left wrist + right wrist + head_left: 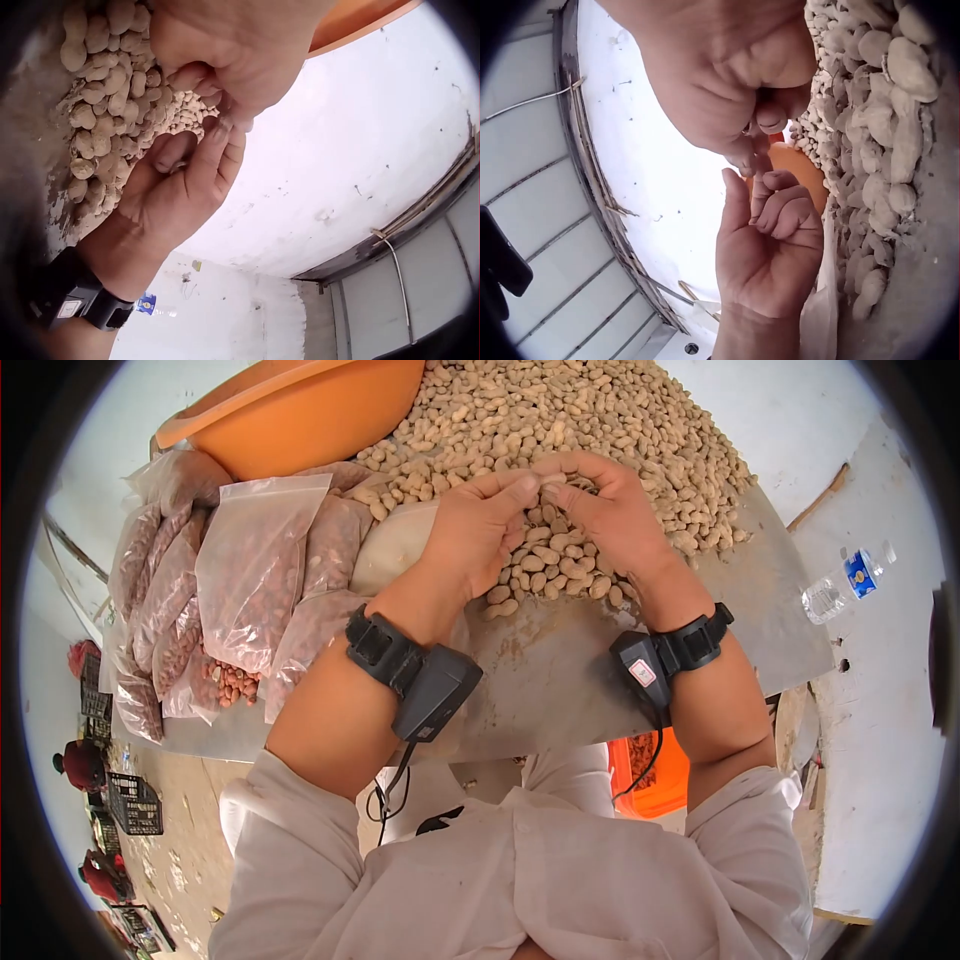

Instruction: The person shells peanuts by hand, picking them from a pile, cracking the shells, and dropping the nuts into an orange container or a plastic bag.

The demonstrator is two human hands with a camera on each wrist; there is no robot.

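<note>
Pinching one peanut [549,481] — two hands [480,535] [610,510], one heap [600,410]

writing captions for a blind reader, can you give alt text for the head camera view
Seen from above, a person's left hand and right hand meet fingertip to fingertip over a pile of unshelled peanuts on a grey table. Clear bags of shelled nuts and an orange basin lie to the left.

a rough outdoor market stall or sorting yard — heaped peanuts [560,430] on a metal table [760,610], bagged kernels [250,570], plastic crates [135,803] on dirt.
</note>
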